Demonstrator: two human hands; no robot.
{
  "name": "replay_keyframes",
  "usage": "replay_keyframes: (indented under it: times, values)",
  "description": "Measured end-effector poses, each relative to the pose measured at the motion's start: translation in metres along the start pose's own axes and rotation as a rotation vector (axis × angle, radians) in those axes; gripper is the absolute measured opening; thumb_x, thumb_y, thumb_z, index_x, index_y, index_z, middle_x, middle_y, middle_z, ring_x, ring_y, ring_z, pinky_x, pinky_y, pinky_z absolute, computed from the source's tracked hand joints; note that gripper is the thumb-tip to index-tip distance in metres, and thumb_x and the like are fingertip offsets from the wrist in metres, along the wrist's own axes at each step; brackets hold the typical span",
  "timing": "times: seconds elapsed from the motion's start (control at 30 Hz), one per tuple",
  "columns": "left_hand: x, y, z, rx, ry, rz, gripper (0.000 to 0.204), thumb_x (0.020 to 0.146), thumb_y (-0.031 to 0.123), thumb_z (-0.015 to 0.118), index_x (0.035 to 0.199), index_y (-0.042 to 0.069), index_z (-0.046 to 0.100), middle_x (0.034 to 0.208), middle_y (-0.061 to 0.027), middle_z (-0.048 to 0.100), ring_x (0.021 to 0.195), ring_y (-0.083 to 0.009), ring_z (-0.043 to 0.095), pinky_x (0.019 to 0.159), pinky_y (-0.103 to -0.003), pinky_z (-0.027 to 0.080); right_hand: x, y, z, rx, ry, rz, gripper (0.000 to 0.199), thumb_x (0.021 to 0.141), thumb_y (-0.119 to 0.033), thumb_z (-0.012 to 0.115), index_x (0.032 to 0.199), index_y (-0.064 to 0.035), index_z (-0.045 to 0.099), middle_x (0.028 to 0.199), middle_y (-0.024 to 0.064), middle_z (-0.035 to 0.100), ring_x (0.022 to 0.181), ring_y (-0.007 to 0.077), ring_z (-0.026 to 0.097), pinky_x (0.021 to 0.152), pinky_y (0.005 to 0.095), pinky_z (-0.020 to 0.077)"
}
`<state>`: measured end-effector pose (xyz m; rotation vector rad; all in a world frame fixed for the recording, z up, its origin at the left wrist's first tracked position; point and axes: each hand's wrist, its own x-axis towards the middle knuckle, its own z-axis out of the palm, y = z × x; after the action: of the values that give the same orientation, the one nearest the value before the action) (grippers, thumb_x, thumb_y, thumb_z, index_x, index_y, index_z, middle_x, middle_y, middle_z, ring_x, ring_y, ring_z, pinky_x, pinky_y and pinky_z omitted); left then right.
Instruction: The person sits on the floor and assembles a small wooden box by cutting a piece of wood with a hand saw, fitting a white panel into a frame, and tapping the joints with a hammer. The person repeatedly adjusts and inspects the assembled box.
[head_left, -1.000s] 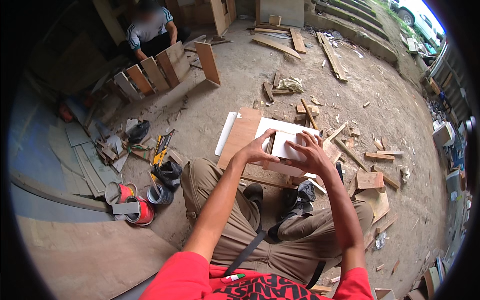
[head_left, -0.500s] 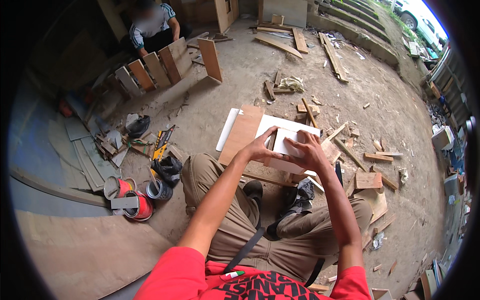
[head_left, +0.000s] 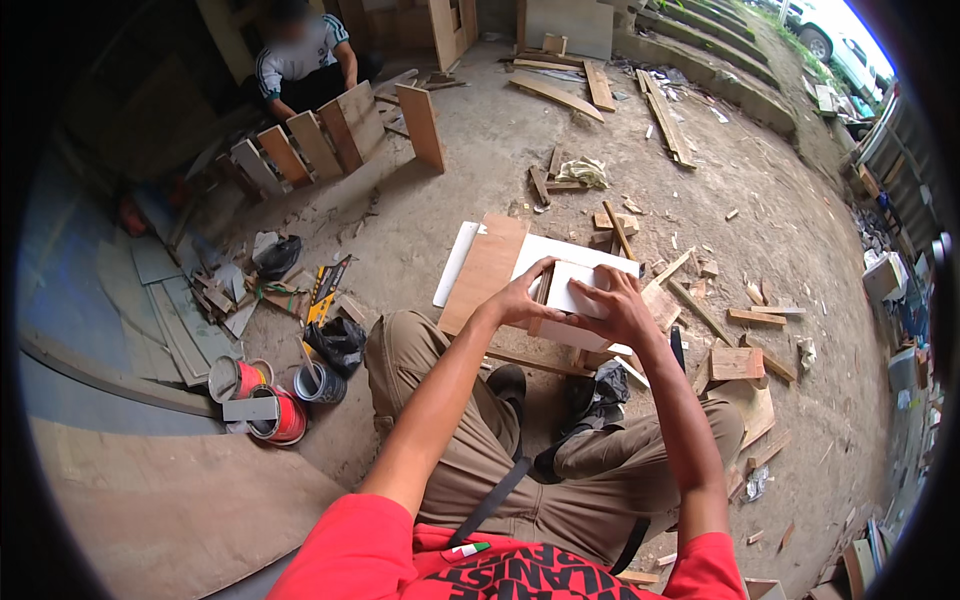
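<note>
Between my hands is a small block of white-faced boards [head_left: 574,294] with brown edges, apparently a stack. My left hand [head_left: 522,300] grips its left side, thumb and fingers curved round the edge. On the right, my right hand [head_left: 615,308] presses its fingers over the white top and side. Beneath them lie a larger white panel [head_left: 532,252] and a brown plywood strip [head_left: 490,262], in front of my knees. The lower side of the block is hidden by my hands.
Paint cans [head_left: 279,416] and a yellow-handled saw [head_left: 326,286] lie left of my knee. Wood offcuts [head_left: 737,362] litter the floor to the right. At the far left a person [head_left: 300,60] crouches behind upright boards [head_left: 345,130]. Concrete steps [head_left: 715,50] rise beyond.
Almost nothing differs. My hands keep the same hold on the block, and the view has shifted slightly. The person at the far left has moved their head and arms a little.
</note>
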<state>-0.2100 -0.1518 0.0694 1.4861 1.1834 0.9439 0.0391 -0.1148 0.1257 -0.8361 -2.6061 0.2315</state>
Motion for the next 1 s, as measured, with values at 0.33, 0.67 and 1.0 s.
replay_keyframes:
  times: [0.33,0.67,1.0]
  values:
    - [0.003,-0.005,0.0,0.032,0.021,-0.003,0.124,0.053,0.038,0.098,0.154,0.014,0.03,0.155,-0.0151,0.038,0.144,-0.0289,0.034,0.119,-0.039,0.03,0.005,0.0,-0.008,0.015,-0.069,0.014,0.059,0.074,-0.045,0.081,0.13,-0.0309,0.068,0.136,0.0279,0.05,0.126,0.0405,0.049,0.11,0.0489,0.0323]
    - [-0.001,0.0,0.003,-0.003,0.013,0.005,0.125,0.055,0.042,0.097,0.156,0.018,0.028,0.157,-0.0157,0.035,0.146,-0.0301,0.031,0.12,-0.041,0.029,-0.011,-0.007,0.003,-0.136,-0.02,0.072,0.065,0.08,-0.049,0.076,0.14,-0.031,0.058,0.149,0.0216,0.043,0.141,0.0379,0.037,0.114,0.0603,0.0219]
    - [-0.002,-0.002,0.002,0.043,0.022,-0.006,0.125,0.055,0.042,0.097,0.156,0.017,0.028,0.157,-0.0178,0.033,0.147,-0.0318,0.029,0.121,-0.041,0.027,-0.03,0.017,0.011,0.161,0.342,0.366,0.085,0.086,-0.049,0.072,0.148,-0.002,0.039,0.15,0.0252,0.039,0.141,0.0397,0.037,0.113,0.053,0.0262]
